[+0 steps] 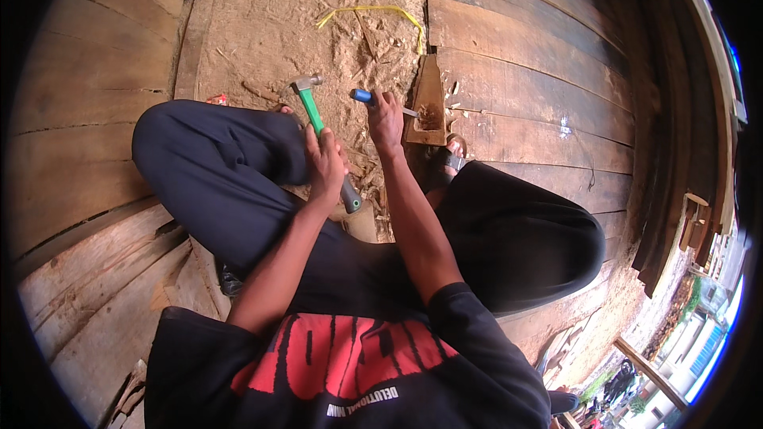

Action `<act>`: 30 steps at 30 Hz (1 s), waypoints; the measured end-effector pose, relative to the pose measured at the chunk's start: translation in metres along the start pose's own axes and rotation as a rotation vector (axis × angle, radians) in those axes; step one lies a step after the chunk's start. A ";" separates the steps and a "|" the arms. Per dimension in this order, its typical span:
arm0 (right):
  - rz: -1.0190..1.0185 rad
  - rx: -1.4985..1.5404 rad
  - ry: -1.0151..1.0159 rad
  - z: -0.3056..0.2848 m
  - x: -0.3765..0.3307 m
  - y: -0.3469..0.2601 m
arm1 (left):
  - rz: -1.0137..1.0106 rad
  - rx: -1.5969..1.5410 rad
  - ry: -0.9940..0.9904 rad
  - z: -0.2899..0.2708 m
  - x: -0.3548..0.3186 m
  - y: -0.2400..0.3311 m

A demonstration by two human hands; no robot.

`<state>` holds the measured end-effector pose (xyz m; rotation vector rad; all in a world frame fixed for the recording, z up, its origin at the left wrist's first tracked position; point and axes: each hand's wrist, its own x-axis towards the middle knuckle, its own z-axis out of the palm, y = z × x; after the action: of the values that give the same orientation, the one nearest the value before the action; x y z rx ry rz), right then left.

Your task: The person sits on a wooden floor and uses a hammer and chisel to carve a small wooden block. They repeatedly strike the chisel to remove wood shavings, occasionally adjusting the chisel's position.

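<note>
My left hand (pixel 326 160) is closed around a hammer (pixel 308 105) with a green and black handle. The hammer's metal head points up and away from me, to the left of the other tool. In my right hand (pixel 386 122) is a chisel (pixel 362 96) with a blue handle, lying nearly sideways. Its metal blade reaches right, to a tapered wooden block (pixel 427 83) with a rough, darker hollow cut into its near end. Whether the blade's tip touches the wood is hard to tell. A gap separates the hammer head from the chisel handle.
Wood chips and dust cover the ground (pixel 278 24) ahead, where a yellow strap (pixel 373 9) lies. Wooden planks (pixel 524 56) extend right of the block, and wooden boards (pixel 103 103) stand left. My bent knees flank my hands; a sandalled foot (pixel 455 151) is beside the block.
</note>
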<state>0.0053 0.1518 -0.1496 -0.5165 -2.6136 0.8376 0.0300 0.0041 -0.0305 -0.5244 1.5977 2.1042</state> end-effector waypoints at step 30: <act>0.002 -0.072 0.036 0.005 -0.007 0.005 | -0.131 0.366 -0.134 -0.006 -0.011 -0.009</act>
<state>0.0106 0.1499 -0.1585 -0.5482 -2.6186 0.7298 0.0443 -0.0006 -0.0328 -0.3444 1.7635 1.6628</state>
